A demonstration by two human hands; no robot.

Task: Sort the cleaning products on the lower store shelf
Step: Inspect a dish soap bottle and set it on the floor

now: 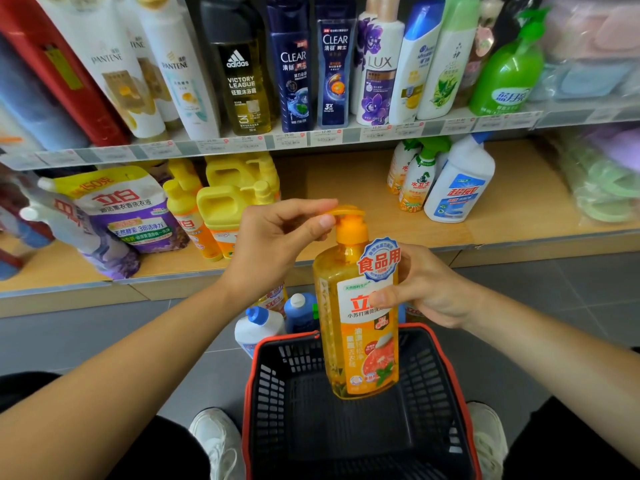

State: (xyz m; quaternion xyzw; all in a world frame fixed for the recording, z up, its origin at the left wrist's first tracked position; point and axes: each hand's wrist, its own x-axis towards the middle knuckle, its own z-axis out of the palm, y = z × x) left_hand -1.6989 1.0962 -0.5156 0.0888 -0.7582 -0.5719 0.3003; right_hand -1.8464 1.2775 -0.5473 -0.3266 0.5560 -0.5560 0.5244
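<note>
An orange pump bottle of dish soap (pixel 360 344) hangs upright over the black shopping basket (pixel 446 386). My left hand (pixel 277 240) pinches its orange pump head from the left. My right hand (pixel 422 289) grips the bottle's body from the right, thumb across the label. On the lower shelf (pixel 346 178), yellow jugs (pixel 221 209) and a purple refill pouch (pixel 128 209) stand at the left. Spray bottles (pixel 414 181) and a white toilet-cleaner bottle (pixel 460 185) stand at the right. The shelf's middle is bare wood.
The upper shelf holds shampoo and body-wash bottles (pixel 301 64). On the grey floor beyond the basket stand a white bottle (pixel 256 329) and a blue bottle (pixel 299 311). My white shoes (pixel 214 441) flank the basket. Packed towels (pixel 602 181) fill the right end.
</note>
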